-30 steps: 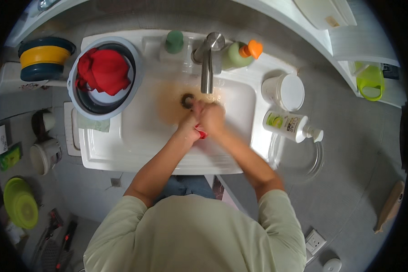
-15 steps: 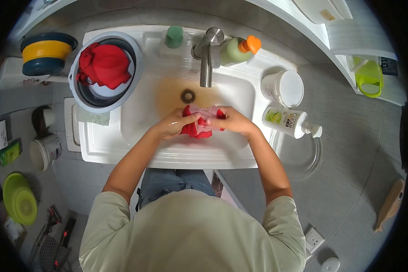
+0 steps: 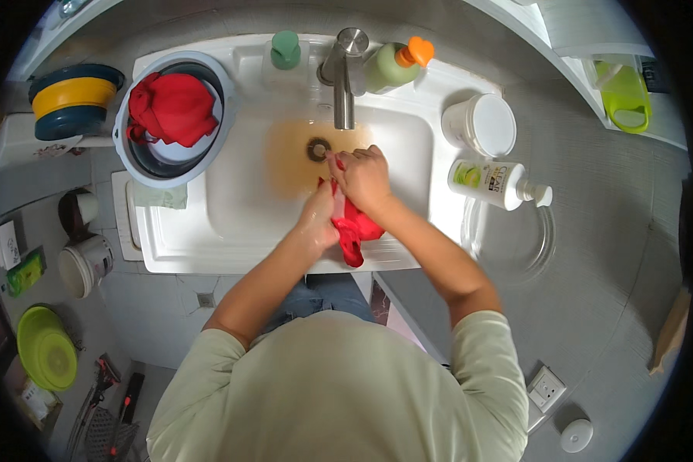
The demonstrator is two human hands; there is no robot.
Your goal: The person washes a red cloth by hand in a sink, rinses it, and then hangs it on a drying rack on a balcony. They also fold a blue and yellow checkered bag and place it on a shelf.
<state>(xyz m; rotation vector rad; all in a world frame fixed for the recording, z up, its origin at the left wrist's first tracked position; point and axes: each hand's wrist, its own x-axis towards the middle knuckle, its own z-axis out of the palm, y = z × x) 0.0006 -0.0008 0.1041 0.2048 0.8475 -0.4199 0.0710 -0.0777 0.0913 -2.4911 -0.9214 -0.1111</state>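
Observation:
Over the front of the white sink, both hands are closed on a wet red cloth, with a paler pinkish patch showing between them. My left hand grips its near left side. Set farther forward, my right hand holds the upper part with bent fingers. The cloth's loose end hangs down toward the sink's front rim. A metal faucet stands beyond the hands, and the drain lies in brownish water. What kind of garment or cloth it is, I cannot tell.
At the left, a grey-blue basin holds another red cloth. A green pump bottle stands behind the faucet. On the right are a white lidded tub, a white pump bottle lying down, and a clear round dish.
My hands have come closer together, the right moving forward above the left. The red cloth is now bunched lengthwise, its end hanging nearer the front rim. The view has shifted slightly.

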